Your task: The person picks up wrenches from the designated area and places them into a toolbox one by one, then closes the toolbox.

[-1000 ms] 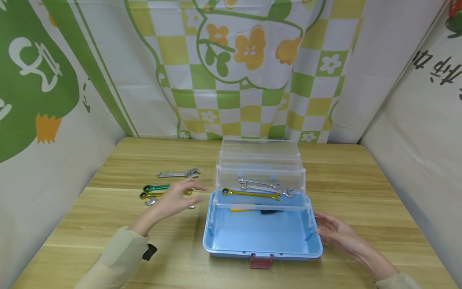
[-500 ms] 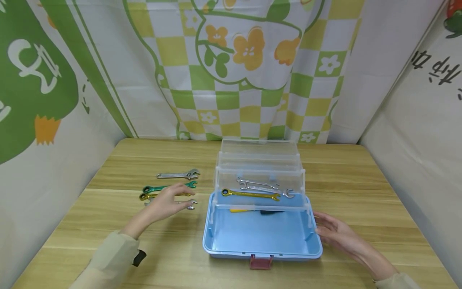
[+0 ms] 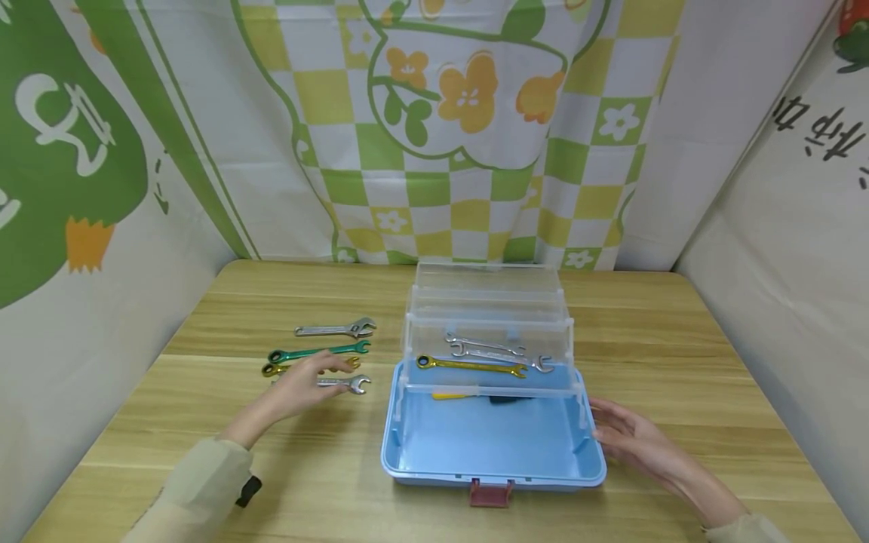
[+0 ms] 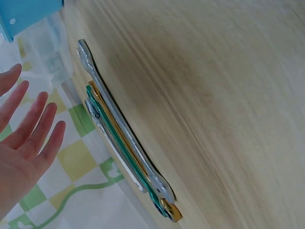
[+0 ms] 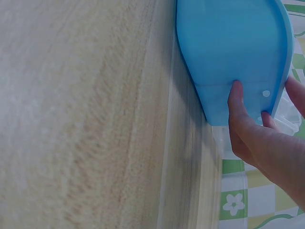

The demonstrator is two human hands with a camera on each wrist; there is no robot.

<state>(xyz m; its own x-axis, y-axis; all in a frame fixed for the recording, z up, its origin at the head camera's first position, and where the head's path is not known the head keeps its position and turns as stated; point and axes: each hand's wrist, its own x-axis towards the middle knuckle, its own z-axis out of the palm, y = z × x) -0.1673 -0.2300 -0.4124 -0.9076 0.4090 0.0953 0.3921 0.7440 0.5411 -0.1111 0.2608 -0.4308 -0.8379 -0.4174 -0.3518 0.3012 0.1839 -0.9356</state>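
On the left of the table, in the head view, lie an adjustable wrench (image 3: 329,330), a green ratcheting wrench (image 3: 299,354), a gold ratcheting wrench (image 3: 273,369) and a silver wrench (image 3: 356,384). My left hand (image 3: 299,388) is over the front two wrenches and hides parts of them. The left wrist view shows that hand (image 4: 24,148) apart from them, fingers spread and holding nothing. At the right end of the blue toolbox (image 3: 489,452), my right hand (image 3: 638,441) touches the side; in the right wrist view a fingertip (image 5: 236,88) presses its wall.
The toolbox's clear trays (image 3: 492,302) are folded out at the back. One holds a gold wrench (image 3: 471,366) and two silver wrenches (image 3: 502,355). Something yellow (image 3: 453,395) and something dark (image 3: 509,399) lie partly hidden beneath. A red latch (image 3: 491,494) hangs in front.
My left hand has moved left and toward me, from near the toolbox to over the front wrenches, uncovering more of the green wrench. The right hand stays at the toolbox's side.
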